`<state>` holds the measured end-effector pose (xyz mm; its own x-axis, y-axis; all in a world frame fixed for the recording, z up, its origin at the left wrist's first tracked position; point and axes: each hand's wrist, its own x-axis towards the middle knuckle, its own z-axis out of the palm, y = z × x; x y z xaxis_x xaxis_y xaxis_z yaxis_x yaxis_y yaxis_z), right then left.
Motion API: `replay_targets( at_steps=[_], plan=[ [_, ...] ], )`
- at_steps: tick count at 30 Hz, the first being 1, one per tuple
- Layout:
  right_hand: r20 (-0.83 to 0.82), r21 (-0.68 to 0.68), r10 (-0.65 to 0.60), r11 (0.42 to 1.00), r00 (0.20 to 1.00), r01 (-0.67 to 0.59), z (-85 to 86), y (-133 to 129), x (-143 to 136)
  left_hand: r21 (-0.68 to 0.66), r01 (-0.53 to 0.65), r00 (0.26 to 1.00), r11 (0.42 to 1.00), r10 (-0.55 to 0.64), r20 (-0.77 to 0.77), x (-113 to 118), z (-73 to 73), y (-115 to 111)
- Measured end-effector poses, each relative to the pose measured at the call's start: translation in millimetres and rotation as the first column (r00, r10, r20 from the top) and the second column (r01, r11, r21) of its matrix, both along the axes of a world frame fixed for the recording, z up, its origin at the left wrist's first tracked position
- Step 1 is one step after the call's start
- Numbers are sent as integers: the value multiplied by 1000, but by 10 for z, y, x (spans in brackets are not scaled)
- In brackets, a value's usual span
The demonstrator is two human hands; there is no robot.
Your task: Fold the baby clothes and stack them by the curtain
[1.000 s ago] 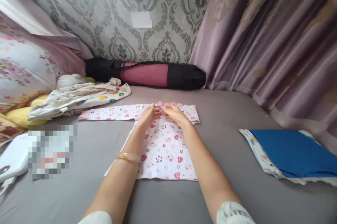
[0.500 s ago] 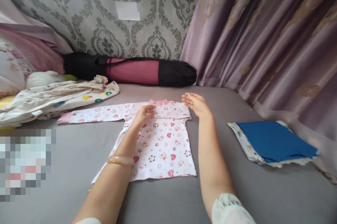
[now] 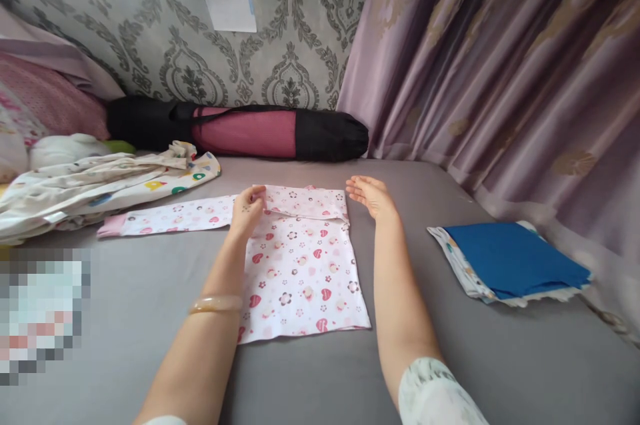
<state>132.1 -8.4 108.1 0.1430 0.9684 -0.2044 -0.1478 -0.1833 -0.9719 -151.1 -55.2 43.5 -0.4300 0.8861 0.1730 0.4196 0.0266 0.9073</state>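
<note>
A white long-sleeved child's shirt [image 3: 300, 272] with pink and red hearts and flowers lies flat on the grey sheet. Its right-hand sleeve [image 3: 305, 204] is folded across the chest and covers most of the neckline. My left hand [image 3: 249, 208], with a bangle on its wrist, has its fingers pinched at the end of this folded sleeve. The other sleeve [image 3: 175, 217] stretches out to the left and ends in a pink cuff. Just off the shirt's right shoulder is my right hand [image 3: 371, 196], fingers stretched out and nothing in them.
Folded clothes with a blue top layer [image 3: 515, 258] lie to the right. A rumpled cream patterned garment [image 3: 135, 178] is at the left. Against the wall rests a long black and pink bag [image 3: 245, 132]. Purple curtains [image 3: 450, 65] hang along the right side.
My left hand has moved left, drawing the folded sleeve further across the shirt; the sleeve now hides most of the pink collar. My right hand stays beside the right shoulder.
</note>
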Motion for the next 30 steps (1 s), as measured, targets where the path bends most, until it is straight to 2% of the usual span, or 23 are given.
replay_targets(
  at_steps=[3,6,8,11,14,16,18,22,30],
  plan=[
    [119,30,-25,999,993,21,-138,72,-31,-34,-33,999,999,32,-15,-58,-44,16],
    [398,111,-25,994,917,-21,-310,130,-108,-69,-40,997,997,35,-67,-95,-91,31],
    [636,130,25,982,771,-139,-414,125,-201,-91,-39,991,995,27,-130,-105,-113,38],
    [878,55,107,946,466,-321,-538,40,-388,-116,-33,969,993,4,-246,-107,-130,43],
    [964,-29,129,922,234,-387,-640,-75,-565,-116,-31,938,993,-12,-347,-104,-140,46],
    [980,-63,130,919,148,-390,-700,-130,-642,-119,-28,919,992,-21,-393,-104,-145,48],
    [986,-75,127,919,111,-386,-748,-159,-681,-126,-29,900,992,-29,-435,-105,-151,52],
    [988,-73,116,931,101,-357,-797,-179,-694,-131,-34,855,991,-39,-517,-104,-168,65],
    [983,-156,179,932,39,-328,-782,-179,-714,-129,-46,815,991,-37,-578,-107,-245,90]
  ],
)
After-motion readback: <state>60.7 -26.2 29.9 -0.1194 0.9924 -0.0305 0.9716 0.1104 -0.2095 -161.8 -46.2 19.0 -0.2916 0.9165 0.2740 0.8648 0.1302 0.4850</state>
